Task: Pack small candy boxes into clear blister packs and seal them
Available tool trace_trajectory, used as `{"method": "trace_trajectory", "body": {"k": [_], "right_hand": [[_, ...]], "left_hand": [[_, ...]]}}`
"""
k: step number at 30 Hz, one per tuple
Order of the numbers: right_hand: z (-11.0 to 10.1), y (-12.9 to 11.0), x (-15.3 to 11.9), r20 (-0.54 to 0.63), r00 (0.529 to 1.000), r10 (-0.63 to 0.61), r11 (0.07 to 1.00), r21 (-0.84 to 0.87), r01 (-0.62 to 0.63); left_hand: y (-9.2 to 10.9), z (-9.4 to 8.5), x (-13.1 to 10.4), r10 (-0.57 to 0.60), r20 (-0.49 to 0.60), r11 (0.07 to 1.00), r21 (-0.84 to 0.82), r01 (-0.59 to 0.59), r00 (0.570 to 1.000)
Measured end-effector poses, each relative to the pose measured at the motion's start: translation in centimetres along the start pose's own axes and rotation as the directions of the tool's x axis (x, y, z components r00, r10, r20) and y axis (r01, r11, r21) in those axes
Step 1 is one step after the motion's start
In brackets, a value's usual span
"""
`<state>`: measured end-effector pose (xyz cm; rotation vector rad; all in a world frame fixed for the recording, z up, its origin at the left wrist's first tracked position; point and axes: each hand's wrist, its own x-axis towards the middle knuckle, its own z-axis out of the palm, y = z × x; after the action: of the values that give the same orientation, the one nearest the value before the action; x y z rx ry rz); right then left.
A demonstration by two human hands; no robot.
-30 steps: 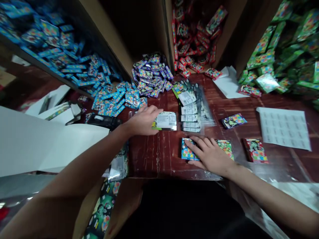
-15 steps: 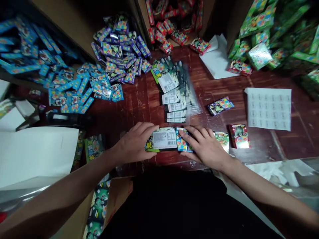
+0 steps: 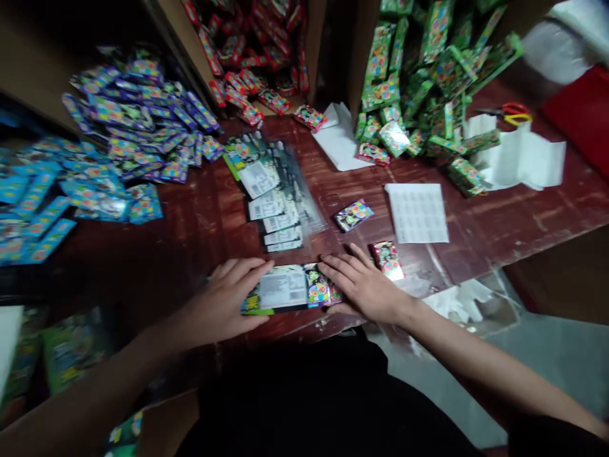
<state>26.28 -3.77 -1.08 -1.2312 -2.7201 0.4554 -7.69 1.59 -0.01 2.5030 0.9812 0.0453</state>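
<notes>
A flat printed bag with a white label lies at the table's near edge. My left hand is closed on its left end, thumb below and fingers above. At the bag's right end stands a small purple candy box, partly under my right fingertips. My right hand grips the row of small boxes from the right; a red box peeks out beneath its fingers, and the rest of the row is hidden by the palm. Just beyond that hand lies a separate red candy box.
A fan of labelled bags lies ahead. Heaps of blue, purple, red and green boxes line the back. A loose purple box, a sticker sheet and scissors lie rightward.
The view has swung right, so everything appears further left. A purple box now shows at the bag's right end, where a blue box showed before. My right hand sits closer to the bag.
</notes>
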Motion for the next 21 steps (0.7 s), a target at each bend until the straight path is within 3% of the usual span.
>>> {"method": "trace_trajectory", "body": {"k": [5, 8, 13, 16, 21], "right_hand": [[1.3, -0.7, 1.7, -0.075, 0.995, -0.07, 0.993, 0.087, 0.076], [0.2, 0.0, 0.9, -0.097, 0.993, -0.069, 0.994, 0.082, 0.077], [-2.1, 1.7, -1.4, -0.065, 0.997, 0.04, 0.999, 0.025, -0.038], [-1.8, 2.0, -1.0, -0.036, 0.999, 0.03, 0.997, 0.072, -0.027], [-0.8, 2.0, -0.5, -0.105, 0.994, 0.008, 0.987, 0.16, 0.008]], "left_hand": [[2.5, -0.1, 0.6, -0.027, 0.03, 0.999, -0.034, 0.028, 0.999], [2.6, -0.2, 0.5, -0.069, 0.039, 0.997, -0.023, 0.07, 0.997], [2.6, 0.1, 0.9, -0.052, 0.024, 0.998, -0.025, 0.053, 0.998], [2.8, 0.5, 1.5, -0.07, 0.004, 0.997, -0.034, 0.07, 0.998], [3.0, 0.6, 1.7, -0.083, -0.028, 0.996, -0.023, 0.082, 0.996]]}}
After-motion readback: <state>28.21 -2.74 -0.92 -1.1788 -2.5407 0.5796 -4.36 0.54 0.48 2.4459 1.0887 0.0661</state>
